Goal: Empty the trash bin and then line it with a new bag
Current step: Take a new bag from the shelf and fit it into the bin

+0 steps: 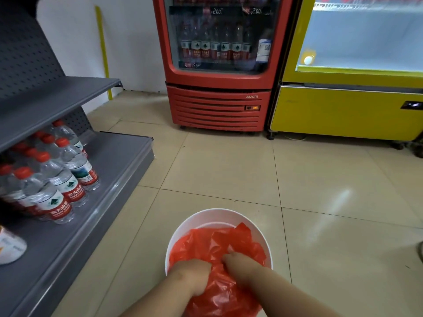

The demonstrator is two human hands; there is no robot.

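A round white trash bin (206,217) stands on the tiled floor at the bottom centre. A crumpled red plastic bag (212,243) fills most of its mouth and spills over the near rim. Both hands reach down into the bin. My left hand (194,275) is sunk into the red plastic at the near left, fingers hidden in the folds. My right hand (240,263) presses into the bag just right of it, fingertips buried in the plastic. The far inner wall of the bin shows bare white.
A grey metal shelf unit (96,186) stands at the left with several water bottles (59,179) on its lowest shelf. A red drinks fridge (217,88) and a yellow freezer (343,110) stand ahead. Beige floor tiles (251,168) lie between them and the bin.
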